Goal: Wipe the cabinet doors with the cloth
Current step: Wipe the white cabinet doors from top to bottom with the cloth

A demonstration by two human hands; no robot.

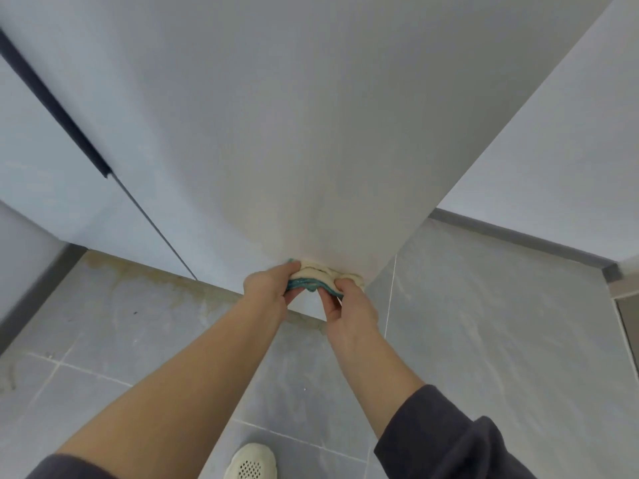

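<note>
1. Head view: we see the cloth, cream on top and teal beneath. It is bunched against the bottom edge of the wide white cabinet door, at the door's 6 o'clock.
2. The left hand holds the cloth's 9 o'clock end. Its grip is closed on the fabric, with the fingers curled over the top.
3. The right hand takes the cloth's 4 o'clock end, and its grip is pinched tight on the fabric.
4. At 9 o'clock from the wide door we find a second door, with a dark handle strip along its edge.
5. Grey floor tiles lie below, with a brownish stain by the cabinet foot at 8 o'clock.
6. A pale shoe shows at 6 o'clock, and a dark sleeve covers the right forearm at 5 o'clock.
</note>
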